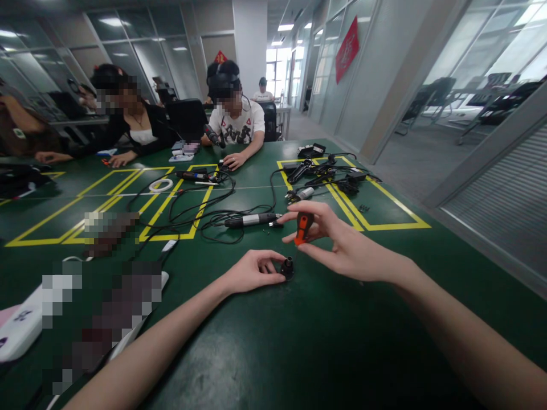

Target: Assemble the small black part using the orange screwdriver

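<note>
My right hand (331, 239) pinches an orange-and-black screwdriver (303, 226) by its handle, held upright above the green table (299, 341). Its tip points down at a small black round part (288, 267). My left hand (252, 271) is closed, its fingertips gripping that part and keeping it on the table. A black and silver pen-shaped tool (252, 220) with a cable lies just beyond my hands.
Yellow tape marks boxes (384, 210) on the table. A pile of black cables and tools (325, 173) lies at the far right box, more cables (192, 213) at the middle. Two people (235, 122) sit across the table. A white device (21, 330) lies at the left.
</note>
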Available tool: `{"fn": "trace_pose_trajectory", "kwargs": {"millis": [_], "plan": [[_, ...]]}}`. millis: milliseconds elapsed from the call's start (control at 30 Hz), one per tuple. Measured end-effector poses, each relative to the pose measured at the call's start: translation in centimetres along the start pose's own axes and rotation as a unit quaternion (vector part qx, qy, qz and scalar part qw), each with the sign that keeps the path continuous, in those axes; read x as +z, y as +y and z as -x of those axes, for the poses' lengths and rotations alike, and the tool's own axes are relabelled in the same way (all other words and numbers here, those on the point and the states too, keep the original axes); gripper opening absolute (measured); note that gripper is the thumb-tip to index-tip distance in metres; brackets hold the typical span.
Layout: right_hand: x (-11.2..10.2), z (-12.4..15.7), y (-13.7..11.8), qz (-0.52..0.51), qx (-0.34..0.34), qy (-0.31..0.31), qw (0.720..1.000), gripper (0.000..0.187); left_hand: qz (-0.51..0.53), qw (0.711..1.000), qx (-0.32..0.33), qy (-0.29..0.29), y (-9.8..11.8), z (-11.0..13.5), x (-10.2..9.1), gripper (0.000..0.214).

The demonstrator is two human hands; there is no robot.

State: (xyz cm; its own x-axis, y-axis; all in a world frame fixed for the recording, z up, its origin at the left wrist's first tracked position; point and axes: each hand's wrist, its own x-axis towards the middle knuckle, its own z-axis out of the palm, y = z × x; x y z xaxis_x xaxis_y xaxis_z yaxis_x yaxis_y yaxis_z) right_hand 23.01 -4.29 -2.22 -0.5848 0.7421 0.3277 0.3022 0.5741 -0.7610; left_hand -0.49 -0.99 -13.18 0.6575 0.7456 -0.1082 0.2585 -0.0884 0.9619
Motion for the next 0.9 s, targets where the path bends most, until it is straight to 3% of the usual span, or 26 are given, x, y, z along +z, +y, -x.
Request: {"fn": "trace_pose_trajectory", "kwargs": {"millis": [67,200,267,367,467,700,900], "plan": [[0.1,-0.3,-0.1,0.033,-0.027,0.028,0.999,0.045,-0.015,0.999,0.025,0.024,0.2,0.2,0.3,0.059],[0.3,-0.9,-0.5,0.102,-0.085,0.180,0.975,0.016,-0.067,0.992,0.059,0.084,0.5,0.5,1.1,0.054],[0.5,-0.9,-0.5,0.089,-0.084,0.219,0.968,0.014,-0.094,0.989,0.062,0.096,0.5,0.6,1.3,0.043],[0.8,-0.7,-0.4,-0.003,-0.065,0.200,0.978,0.024,-0.108,0.987,0.064,0.097,0.4,0.4,1.3,0.037],[0.9,-0.6,-0.2,-0.088,-0.072,0.170,0.979,0.021,-0.110,0.988,0.069,0.089,0.3,0.3,1.2,0.038],[0.8,-0.9,0.2,-0.030,-0.128,0.229,0.965,0.014,-0.148,0.979,0.112,0.084,0.5,0.6,1.4,0.029],[1.1,-0.7,0.0,-0.105,-0.092,0.184,0.973,0.021,-0.210,0.964,0.141,0.083,0.5,0.7,1.7,0.024]]}}
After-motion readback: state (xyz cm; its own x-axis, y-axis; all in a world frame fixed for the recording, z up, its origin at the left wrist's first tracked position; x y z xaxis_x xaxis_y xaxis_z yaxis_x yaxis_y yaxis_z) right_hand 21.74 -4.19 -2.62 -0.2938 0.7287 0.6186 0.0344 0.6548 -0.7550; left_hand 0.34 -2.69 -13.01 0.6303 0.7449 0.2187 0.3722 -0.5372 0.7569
